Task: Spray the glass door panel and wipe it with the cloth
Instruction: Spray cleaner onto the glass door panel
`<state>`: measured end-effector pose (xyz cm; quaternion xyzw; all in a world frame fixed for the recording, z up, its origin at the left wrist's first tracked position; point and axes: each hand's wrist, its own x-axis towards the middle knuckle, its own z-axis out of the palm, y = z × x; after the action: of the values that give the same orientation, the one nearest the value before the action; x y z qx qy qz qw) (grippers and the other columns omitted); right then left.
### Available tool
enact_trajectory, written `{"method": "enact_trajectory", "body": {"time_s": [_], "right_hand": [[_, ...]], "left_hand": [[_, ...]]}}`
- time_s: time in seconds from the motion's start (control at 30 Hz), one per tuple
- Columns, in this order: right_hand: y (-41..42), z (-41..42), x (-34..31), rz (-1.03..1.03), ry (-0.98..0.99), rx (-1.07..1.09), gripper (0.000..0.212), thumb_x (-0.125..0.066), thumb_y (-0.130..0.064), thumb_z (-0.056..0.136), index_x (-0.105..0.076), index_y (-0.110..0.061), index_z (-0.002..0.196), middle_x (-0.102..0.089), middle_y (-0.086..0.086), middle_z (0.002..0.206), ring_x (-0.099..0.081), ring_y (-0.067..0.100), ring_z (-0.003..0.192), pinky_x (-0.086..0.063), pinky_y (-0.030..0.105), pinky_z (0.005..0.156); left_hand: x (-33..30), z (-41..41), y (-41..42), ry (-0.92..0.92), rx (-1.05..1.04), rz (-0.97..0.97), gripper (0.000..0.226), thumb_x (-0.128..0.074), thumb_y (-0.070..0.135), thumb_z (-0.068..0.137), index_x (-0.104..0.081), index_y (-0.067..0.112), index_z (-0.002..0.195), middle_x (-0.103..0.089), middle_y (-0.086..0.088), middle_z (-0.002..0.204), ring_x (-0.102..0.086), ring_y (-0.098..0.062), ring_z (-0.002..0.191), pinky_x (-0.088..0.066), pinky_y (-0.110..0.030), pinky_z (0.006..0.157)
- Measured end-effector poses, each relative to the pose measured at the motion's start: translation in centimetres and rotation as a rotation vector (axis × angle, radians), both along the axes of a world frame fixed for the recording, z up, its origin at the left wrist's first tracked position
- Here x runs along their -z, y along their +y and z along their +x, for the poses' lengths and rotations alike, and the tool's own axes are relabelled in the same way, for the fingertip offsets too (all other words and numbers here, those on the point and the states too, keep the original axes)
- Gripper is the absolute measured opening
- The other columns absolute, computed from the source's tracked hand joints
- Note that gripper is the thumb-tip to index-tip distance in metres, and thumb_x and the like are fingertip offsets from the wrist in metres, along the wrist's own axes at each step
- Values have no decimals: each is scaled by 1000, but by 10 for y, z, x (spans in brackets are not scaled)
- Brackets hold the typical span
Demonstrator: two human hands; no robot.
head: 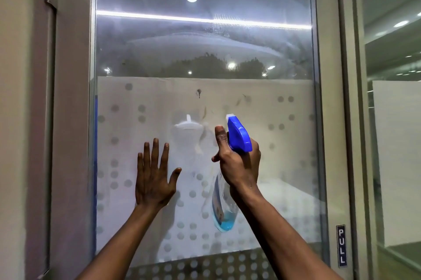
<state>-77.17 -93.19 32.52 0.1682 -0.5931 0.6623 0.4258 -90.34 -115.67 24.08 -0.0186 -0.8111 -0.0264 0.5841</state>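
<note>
The left hand [153, 177] lay flat, fingers spread, against the frosted glass door panel [141, 52]. Just to its right, the right hand [239, 163] gripped a blue-topped spray bottle [238, 133], nozzle toward the glass.

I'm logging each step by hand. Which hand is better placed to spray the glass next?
The right hand: it already grips the spray bottle, blue nozzle aimed at the glass door panel. The left hand lies flat and open on the glass, holding nothing.
</note>
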Motion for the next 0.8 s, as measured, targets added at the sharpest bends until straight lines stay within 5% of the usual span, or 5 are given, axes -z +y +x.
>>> {"method": "enact_trajectory", "body": {"time_s": [0.13, 0.23, 0.4, 0.6, 0.8], "right_hand": [[12, 2, 3, -63, -28, -7, 48, -74, -47, 91, -63, -2, 76, -69, 16, 66, -65, 13, 48, -53, 24, 56], [27, -3, 2, -153, 23, 24, 39, -76, -45, 90, -64, -10, 77, -69, 12, 70, -66, 16, 49, -60, 36, 57], [61, -10, -8, -293, 1, 225, 57, -76, -54, 86, -49, -14, 56, -58, -3, 41, -69, 26, 49, -52, 33, 63], [77, -22, -5, -213, 63, 302, 51, -74, -63, 81, -58, -15, 70, -66, 6, 62, -67, 33, 59, -61, 55, 65], [53, -9, 16, -102, -18, 176, 57, -76, -54, 86, -55, -4, 70, -55, 5, 49, -66, 31, 50, -61, 48, 67]], "left_hand": [[1, 1, 0, 0, -2, -3, 83, -42, 57, 96, -10, 20, 163, 4, -9, 173, 5, -31, 160, -6, -52, 130], [1, 2, 0, 8, 12, -4, 81, -37, 58, 96, -10, 20, 163, 4, -9, 173, 5, -32, 160, -7, -53, 129], [1, 2, 0, 12, 22, -3, 81, -34, 59, 96, -10, 20, 163, 4, -9, 173, 5, -32, 160, -8, -55, 129], [1, 2, 2, 9, 24, -1, 81, -32, 59, 96, -8, 21, 163, 6, -9, 173, 6, -32, 160, -9, -57, 128], [1, 3, 1, -6, 24, -2, 79, -30, 59, 98, -8, 21, 163, 5, -10, 173, 6, -32, 160, -7, -56, 129]]}}
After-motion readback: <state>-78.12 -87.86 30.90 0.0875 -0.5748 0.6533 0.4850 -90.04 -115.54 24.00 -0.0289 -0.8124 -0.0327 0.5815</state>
